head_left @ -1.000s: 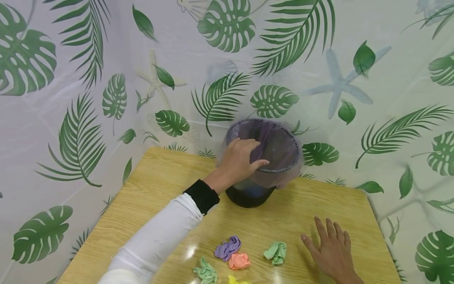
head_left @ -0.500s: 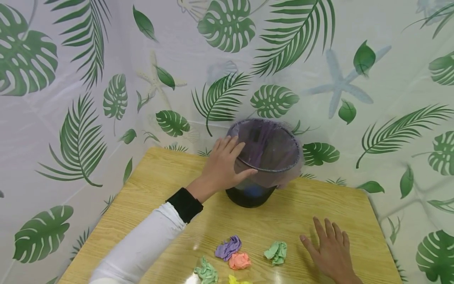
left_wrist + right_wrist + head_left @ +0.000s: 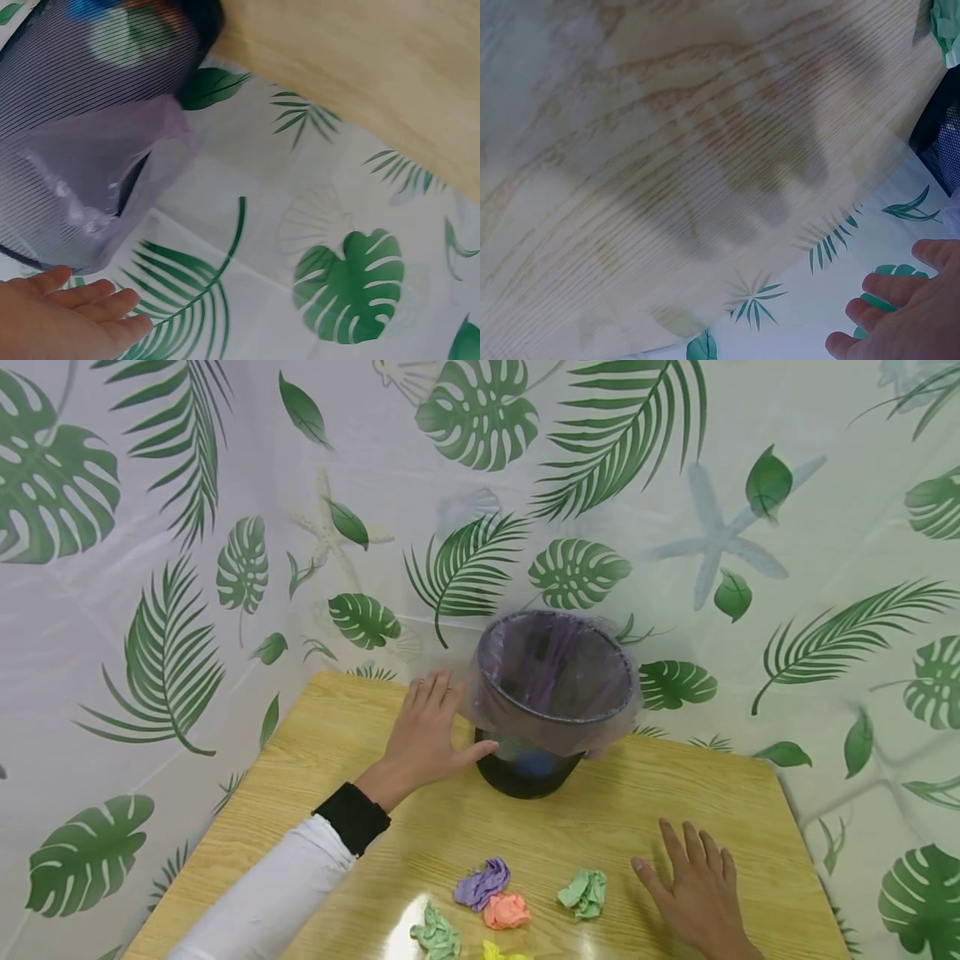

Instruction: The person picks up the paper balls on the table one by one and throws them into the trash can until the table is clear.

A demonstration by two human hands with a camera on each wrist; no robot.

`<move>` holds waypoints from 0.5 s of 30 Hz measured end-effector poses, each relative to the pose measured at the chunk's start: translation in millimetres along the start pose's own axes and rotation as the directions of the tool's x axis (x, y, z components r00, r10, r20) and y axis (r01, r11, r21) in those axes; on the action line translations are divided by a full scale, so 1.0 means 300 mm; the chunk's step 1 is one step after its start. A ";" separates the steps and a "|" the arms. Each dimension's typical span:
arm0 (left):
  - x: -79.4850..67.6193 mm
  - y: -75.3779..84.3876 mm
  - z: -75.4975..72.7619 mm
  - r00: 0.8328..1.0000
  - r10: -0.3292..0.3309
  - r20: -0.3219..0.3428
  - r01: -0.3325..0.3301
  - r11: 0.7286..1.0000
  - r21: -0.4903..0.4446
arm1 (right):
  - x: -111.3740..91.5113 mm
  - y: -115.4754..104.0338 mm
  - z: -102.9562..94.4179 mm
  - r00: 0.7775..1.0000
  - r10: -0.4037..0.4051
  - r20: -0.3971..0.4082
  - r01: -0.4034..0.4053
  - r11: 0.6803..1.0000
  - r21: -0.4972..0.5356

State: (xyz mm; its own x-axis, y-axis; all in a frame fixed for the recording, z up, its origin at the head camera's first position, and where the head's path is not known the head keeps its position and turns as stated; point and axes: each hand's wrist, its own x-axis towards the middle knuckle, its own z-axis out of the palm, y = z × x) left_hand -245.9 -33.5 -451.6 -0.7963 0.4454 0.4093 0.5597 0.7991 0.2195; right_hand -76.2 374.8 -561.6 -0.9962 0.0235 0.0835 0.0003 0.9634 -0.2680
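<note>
Seems between drops; next move likely calls for pinching the crumpled light-green paper ball near the spread, empty right hand.
Left hand empty, loosely spread, just beside the round black mesh bin with translucent purple liner; bin upright toward the back of the wood-grain bench, mouth up, long axis vertical.

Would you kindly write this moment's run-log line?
left hand: empty, beside bag-lined mesh wastebasket | right hand: empty | five crumpled papers: on wooden table
</note>
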 end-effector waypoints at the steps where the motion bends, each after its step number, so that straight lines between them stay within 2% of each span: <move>1: -0.010 -0.012 0.008 1.000 -0.011 0.013 0.011 1.000 0.008 | 0.001 -0.001 0.000 1.000 -0.002 -0.004 0.002 1.000 -0.001; 9: -0.111 -0.093 0.084 0.988 -0.086 0.127 0.082 0.996 0.036 | 0.004 -0.005 0.004 1.000 -0.016 -0.020 0.016 1.000 0.001; 15: -0.198 -0.145 0.150 0.981 -0.110 0.161 0.111 0.994 0.003 | 0.001 -0.007 0.009 1.000 -0.010 -0.002 0.010 1.000 0.008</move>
State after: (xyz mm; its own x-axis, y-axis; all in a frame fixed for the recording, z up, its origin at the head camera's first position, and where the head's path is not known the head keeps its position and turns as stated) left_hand -233.3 -76.7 -525.2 -0.8794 0.4141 0.2347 0.4674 0.8447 0.2608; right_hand -76.7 372.2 -563.6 -0.9960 0.0148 0.0877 -0.0099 0.9616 -0.2744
